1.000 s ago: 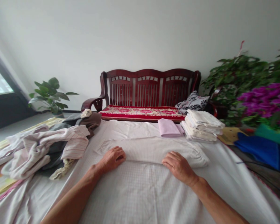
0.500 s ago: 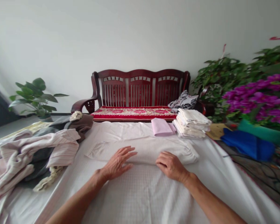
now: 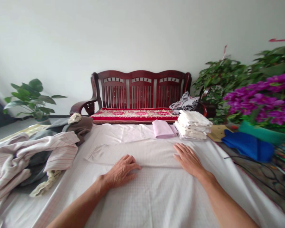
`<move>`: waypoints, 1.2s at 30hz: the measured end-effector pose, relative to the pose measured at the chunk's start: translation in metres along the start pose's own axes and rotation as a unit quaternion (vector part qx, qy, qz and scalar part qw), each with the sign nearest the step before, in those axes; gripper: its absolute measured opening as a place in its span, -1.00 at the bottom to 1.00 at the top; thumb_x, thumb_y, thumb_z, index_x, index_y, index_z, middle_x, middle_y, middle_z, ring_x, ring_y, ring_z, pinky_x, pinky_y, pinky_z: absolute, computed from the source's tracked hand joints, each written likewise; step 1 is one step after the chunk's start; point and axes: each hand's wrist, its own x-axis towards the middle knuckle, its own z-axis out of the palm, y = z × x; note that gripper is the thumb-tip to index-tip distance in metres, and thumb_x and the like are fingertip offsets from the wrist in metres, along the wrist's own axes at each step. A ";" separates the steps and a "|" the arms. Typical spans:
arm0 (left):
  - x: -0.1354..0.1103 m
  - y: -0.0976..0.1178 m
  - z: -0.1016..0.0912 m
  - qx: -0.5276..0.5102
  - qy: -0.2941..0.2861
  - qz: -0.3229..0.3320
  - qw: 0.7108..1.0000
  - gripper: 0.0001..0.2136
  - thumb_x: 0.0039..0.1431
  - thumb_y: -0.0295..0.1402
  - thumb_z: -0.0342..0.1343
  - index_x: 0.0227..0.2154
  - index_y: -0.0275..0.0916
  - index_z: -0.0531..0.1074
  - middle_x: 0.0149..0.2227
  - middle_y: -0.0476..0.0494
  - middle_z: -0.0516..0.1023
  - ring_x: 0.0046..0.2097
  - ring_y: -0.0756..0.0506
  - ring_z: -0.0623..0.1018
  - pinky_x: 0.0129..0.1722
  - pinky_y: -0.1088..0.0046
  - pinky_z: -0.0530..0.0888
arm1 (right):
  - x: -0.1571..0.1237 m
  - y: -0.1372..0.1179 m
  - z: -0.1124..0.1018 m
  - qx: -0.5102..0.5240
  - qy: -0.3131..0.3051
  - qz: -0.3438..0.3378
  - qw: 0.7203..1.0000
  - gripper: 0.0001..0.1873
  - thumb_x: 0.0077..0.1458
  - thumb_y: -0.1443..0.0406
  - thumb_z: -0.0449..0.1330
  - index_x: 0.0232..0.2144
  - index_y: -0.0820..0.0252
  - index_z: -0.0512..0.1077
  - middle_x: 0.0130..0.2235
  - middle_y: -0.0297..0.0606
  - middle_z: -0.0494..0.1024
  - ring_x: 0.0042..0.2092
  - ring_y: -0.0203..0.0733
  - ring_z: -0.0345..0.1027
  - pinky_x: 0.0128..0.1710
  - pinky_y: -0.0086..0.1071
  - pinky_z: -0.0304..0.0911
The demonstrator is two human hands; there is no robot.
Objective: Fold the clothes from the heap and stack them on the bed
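A pale, finely striped garment (image 3: 142, 153) lies folded into a long strip across the white sheet (image 3: 137, 202). My left hand (image 3: 123, 171) rests at its near edge, left of the middle, fingers loosely bent and apart with nothing in them. Over the right part of the strip, my right hand (image 3: 188, 159) lies flat with fingers stretched out, hiding some of that end. Beyond the strip are a folded lilac cloth (image 3: 163, 129) and, beside it, a stack of folded white cloths (image 3: 193, 124).
A heap of loose clothes (image 3: 54, 148) lies at the left. Behind the sheet stands a dark red wooden bench (image 3: 140, 91) with a patterned cushion (image 3: 185, 103). At the right are purple flowers (image 3: 263, 99), a blue cloth (image 3: 248, 146) and dark cables (image 3: 270, 177).
My right hand has moved right and opened from a curled shape to lie flat on the garment. My left hand has shifted slightly nearer and its fingers have bent. The view has shifted a little.
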 end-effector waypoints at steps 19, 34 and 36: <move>-0.016 -0.070 -0.007 0.179 0.154 -0.271 0.933 -0.51 0.30 -0.26 0.06 0.28 -0.13 0.26 0.34 -0.25 0.26 0.39 -0.31 0.16 0.33 -0.01 0.11 | 0.012 -0.032 0.023 -0.001 0.007 -0.083 0.997 -0.40 0.33 0.04 -0.15 0.30 0.11 0.22 0.32 -0.12 0.31 0.33 0.01 0.13 0.27 0.00 0.09; -0.055 -0.106 -0.032 0.255 0.031 -0.442 0.860 -0.47 0.38 -0.06 -0.17 0.33 -0.12 0.18 0.38 -0.30 0.18 0.39 -0.36 0.14 0.27 -0.07 0.14 | -0.006 0.029 0.033 -0.035 0.037 0.016 0.999 -0.46 0.28 0.10 -0.09 0.14 0.20 0.41 0.17 -0.03 0.49 0.21 0.02 0.32 0.23 -0.02 0.13; -0.056 -0.113 -0.039 0.247 0.027 -0.444 0.861 -0.50 0.39 -0.10 -0.18 0.30 -0.12 0.23 0.36 -0.29 0.23 0.36 -0.34 0.21 0.24 -0.06 0.20 | -0.001 0.030 0.027 -0.012 0.021 0.035 0.999 -0.51 0.28 0.15 -0.09 0.10 0.15 0.44 0.13 -0.08 0.53 0.15 -0.02 0.38 0.19 -0.05 0.17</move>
